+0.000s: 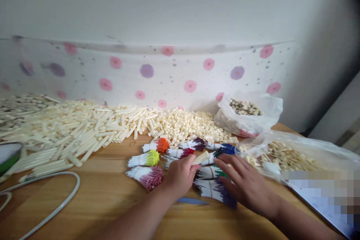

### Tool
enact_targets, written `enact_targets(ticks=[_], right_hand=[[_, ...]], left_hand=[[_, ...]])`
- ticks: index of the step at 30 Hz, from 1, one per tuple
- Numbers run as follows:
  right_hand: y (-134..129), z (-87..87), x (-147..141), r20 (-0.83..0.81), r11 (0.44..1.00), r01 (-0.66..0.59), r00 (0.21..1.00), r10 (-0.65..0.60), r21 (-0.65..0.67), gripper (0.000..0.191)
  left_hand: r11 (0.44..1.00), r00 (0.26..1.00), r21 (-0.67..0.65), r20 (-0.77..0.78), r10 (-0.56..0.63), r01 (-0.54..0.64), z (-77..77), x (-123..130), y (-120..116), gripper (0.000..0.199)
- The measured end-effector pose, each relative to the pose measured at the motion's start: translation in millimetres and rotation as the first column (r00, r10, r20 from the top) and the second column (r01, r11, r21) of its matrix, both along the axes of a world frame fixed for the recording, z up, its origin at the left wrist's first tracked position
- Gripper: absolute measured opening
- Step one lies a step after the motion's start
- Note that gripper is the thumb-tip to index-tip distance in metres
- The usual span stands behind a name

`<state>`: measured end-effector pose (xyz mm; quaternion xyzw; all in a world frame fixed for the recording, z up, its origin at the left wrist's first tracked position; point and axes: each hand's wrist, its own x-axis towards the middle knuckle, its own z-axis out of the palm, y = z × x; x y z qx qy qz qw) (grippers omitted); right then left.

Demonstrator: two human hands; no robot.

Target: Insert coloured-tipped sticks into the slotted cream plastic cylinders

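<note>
My left hand (181, 174) is closed round a cream plastic tube (201, 158), which points up and to the right. My right hand (244, 180) reaches over the bundles at the right, its fingertips by the dark green-tipped bundle (212, 156); what lies under its fingers is partly hidden. Around both hands lie banded bundles of thin white sticks with coloured tips: orange (156, 145), yellow (144, 158), pink (146, 176), dark red (180, 152), purple (215, 190), green (210, 172) and blue (222, 147).
Cream tubes (109, 127) and short cream caps (185, 123) are heaped along the back. Plastic bags of small parts (247, 120) and cream pieces (292, 155) stand at right. A white cable (75, 187) curls at left; a blue pen-like object (192, 201) lies in front.
</note>
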<state>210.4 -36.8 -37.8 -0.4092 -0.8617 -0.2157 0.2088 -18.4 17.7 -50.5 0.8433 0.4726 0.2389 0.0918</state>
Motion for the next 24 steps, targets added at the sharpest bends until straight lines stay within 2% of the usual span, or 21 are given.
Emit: enact_targets(ticks=[3, 4, 5, 6, 9, 11, 16, 20, 24], right_hand=[[-44.7, -36.1, 44.1, -0.092, 0.991, 0.131, 0.987, -0.128, 0.017, 0.034], [-56.6, -49.2, 54.2, -0.128, 0.987, 0.158, 0.979, -0.156, 0.004, 0.032], [-65.8, -61.6, 60.8, -0.160, 0.981, 0.183, 0.969, -0.191, -0.066, 0.029], [-72.1, -72.3, 63.9, -0.185, 0.967, 0.223, 0.952, -0.243, -0.124, 0.028], [-76.7, -91.3, 57.9, -0.248, 0.931, 0.342, 0.898, -0.364, -0.127, 0.022], [-73.8, -93.4, 49.7, -0.251, 0.928, 0.361, 0.893, -0.372, -0.090, 0.020], [-70.0, -84.2, 41.4, -0.170, 0.934, 0.352, 0.919, -0.356, -0.052, 0.021], [-71.4, -84.5, 44.0, -0.116, 0.923, 0.355, 0.921, -0.373, -0.146, 0.023], [-72.4, -91.3, 49.5, -0.151, 0.910, 0.361, 0.907, -0.394, -0.206, 0.023]], left_hand=[[1.000, 1.000, -0.015, -0.001, 0.004, -0.004, 3.0, 1.7, -2.0, 0.022], [1.000, 1.000, -0.019, 0.003, -0.016, 0.016, 4.4, 2.6, -3.0, 0.022], [0.999, 0.999, -0.021, 0.006, -0.037, 0.037, 5.8, 3.5, -4.0, 0.022], [0.998, 0.998, -0.022, 0.008, -0.056, 0.056, 7.0, 4.1, -4.9, 0.022], [0.997, 0.997, -0.012, 0.010, -0.078, 0.078, 9.1, 3.7, -6.5, 0.022], [0.997, 0.997, -0.005, 0.021, -0.081, 0.081, 9.2, 1.8, -6.6, 0.023], [0.996, 0.995, 0.000, 0.048, -0.085, 0.085, 8.2, -2.7, -4.8, 0.027], [0.995, 0.994, -0.001, 0.044, -0.097, 0.097, 7.3, -2.3, -3.6, 0.026], [0.993, 0.992, -0.012, 0.033, -0.118, 0.119, 6.1, -1.5, -3.6, 0.025]])
